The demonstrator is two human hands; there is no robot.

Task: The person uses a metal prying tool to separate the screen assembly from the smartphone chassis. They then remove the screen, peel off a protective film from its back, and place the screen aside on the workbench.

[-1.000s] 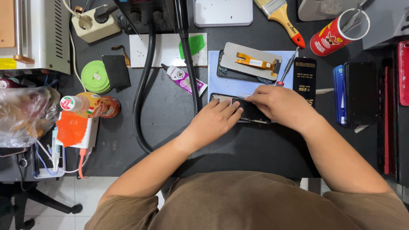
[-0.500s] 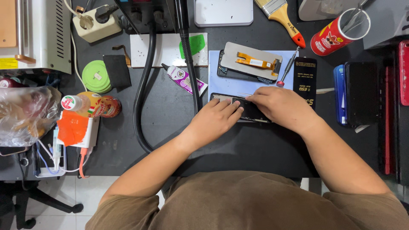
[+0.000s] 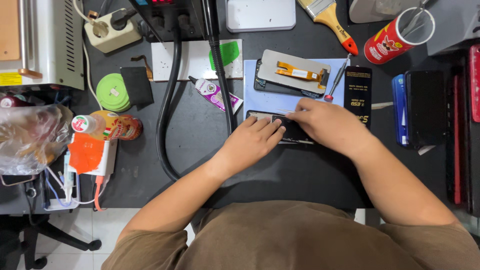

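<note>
A dark opened phone body point(image 3: 292, 131) lies on the black bench mat, partly on a pale blue pad point(image 3: 270, 97). My left hand point(image 3: 250, 142) presses flat on the phone's left end, fingers together. My right hand point(image 3: 332, 125) rests over its right end and pinches thin metal tweezers point(image 3: 286, 111) whose tips point left over the phone. Behind the hands a detached screen panel point(image 3: 292, 73) with an orange flex cable lies face down on the pad.
A small screwdriver point(image 3: 337, 82), a black flat box point(image 3: 358, 95), a glue tube point(image 3: 215, 94), thick black hoses point(image 3: 220, 75), a brush point(image 3: 327, 20) and a red cup point(image 3: 395, 35) surround the pad. Phones are stacked at right point(image 3: 425, 107); bottles point(image 3: 107, 126), a tape roll and a machine stand at left.
Both hands stay on the phone; my fingers have shifted only slightly over its top edge.
</note>
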